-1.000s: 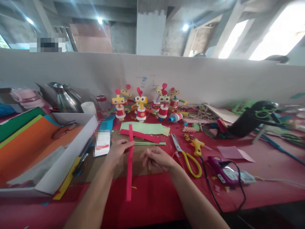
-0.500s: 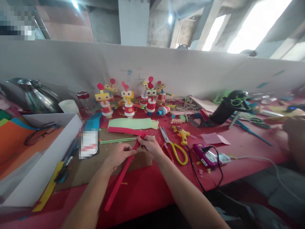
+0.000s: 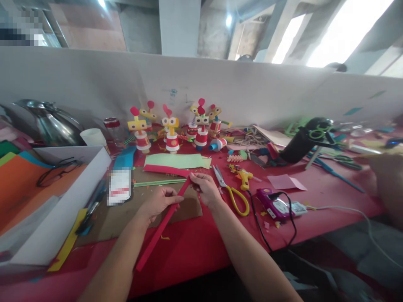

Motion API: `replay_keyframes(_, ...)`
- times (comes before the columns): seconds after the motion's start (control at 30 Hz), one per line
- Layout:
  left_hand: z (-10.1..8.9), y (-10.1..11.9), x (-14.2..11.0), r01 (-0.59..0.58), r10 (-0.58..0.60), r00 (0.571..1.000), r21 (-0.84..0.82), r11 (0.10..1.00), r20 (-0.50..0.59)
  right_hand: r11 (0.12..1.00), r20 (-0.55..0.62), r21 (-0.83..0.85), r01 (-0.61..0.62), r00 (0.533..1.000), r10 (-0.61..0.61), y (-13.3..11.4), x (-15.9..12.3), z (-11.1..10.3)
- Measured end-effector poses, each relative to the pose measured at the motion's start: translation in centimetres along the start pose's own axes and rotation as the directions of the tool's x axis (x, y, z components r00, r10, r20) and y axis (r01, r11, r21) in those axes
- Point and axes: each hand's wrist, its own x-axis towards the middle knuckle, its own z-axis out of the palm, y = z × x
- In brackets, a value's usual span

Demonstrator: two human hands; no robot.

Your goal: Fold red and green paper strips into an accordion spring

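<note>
L hand [image 3: 158,203] pinches red strip [image 3: 159,235] below its upper end; R hand [image 3: 206,188] pinches that end. Fingers of both are closed on it, prob. for steadiness. Strip slants over card [image 3: 126,222]. Scissors [image 3: 228,189] lie near R hand, handles toward person, prob. for access.

A pitcher [image 3: 57,129] stands at left, with a cup [image 3: 93,139] and a jar [image 3: 113,128] to its right; glasses [image 3: 56,173] lie in the box [image 3: 61,222] in front; on the right of the tabletop [image 3: 336,184], a power strip [image 3: 275,205] sits in front of a tilted cylinder [image 3: 295,144], and a partition [image 3: 252,96] rises behind
</note>
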Motion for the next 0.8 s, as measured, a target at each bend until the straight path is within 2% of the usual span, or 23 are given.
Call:
replay_keyframes(0.13, 0.1, 0.0, 0.0, -0.002, 0.002, 1.0, -0.027, 1.0, -0.009, 0.998, -0.033, 0.046, 0.052, 0.998, -0.05, 0.3, 0.0, 0.3)
replay_keyframes(0.2, 0.0, 0.0, -0.1, 0.007, -0.006, 1.0, -0.035, 0.999, 0.025, 0.994, -0.057, 0.06, 0.093, 0.994, -0.09, 0.3, 0.0, 0.3)
replay_keyframes(0.27, -0.1, -0.1, -0.1, 0.011, -0.009, 0.997, -0.031, 0.999, 0.076, 0.985, -0.143, 0.092, 0.148, 0.98, -0.134, 0.2, 0.2, 0.0)
replay_keyframes(0.33, -0.4, -0.1, -0.2, -0.003, 0.002, 0.995, 0.005, 1.0, 0.097, 0.966, -0.294, 0.129, 0.223, 0.939, -0.178, -0.2, 0.6, -0.6)
replay_keyframes(0.4, -0.8, 0.0, -0.3, -0.018, 0.014, 0.997, 0.045, 0.999, 0.076, 0.945, -0.439, 0.13, 0.299, 0.872, -0.215, -0.5, 1.1, -1.6)
replay_keyframes(0.5, -1.9, 0.1, -0.5, -0.018, 0.016, 0.999, 0.077, 0.997, 0.028, 0.914, -0.575, 0.08, 0.397, 0.768, -0.284, -1.0, 1.7, -3.0)
replay_keyframes(0.6, -3.3, 0.0, -0.4, -0.048, 0.056, 0.994, 0.086, 0.995, -0.092, 0.875, -0.631, 0.038, 0.482, 0.691, -0.353, -1.2, 1.9, -3.6)
replay_keyframes(0.67, -4.0, -0.1, -0.1, -0.135, 0.131, 0.95, 0.005, 0.991, -0.282, 0.86, -0.631, 0.046, 0.509, 0.682, -0.37, -1.3, 1.9, -3.4)
replay_keyframes(0.73, -4.1, -0.3, 0.2, -0.322, 0.201, 0.855, -0.185, 0.929, -0.477, 0.845, -0.618, 0.098, 0.525, 0.698, -0.362, -1.0, 1.7, -2.7)
replay_keyframes(0.77, -3.9, -0.3, 0.4, -0.404, 0.214, 0.827, -0.285, 0.869, -0.519, 0.843, -0.598, 0.141, 0.519, 0.723, -0.345, -0.8, 1.5, -2.2)
replay_keyframes(0.8, -3.4, -0.3, 0.6, -0.449, 0.221, 0.827, -0.37, 0.813, -0.517, 0.85, -0.561, 0.189, 0.491, 0.765, -0.317, -0.5, 1.4, -1.6)
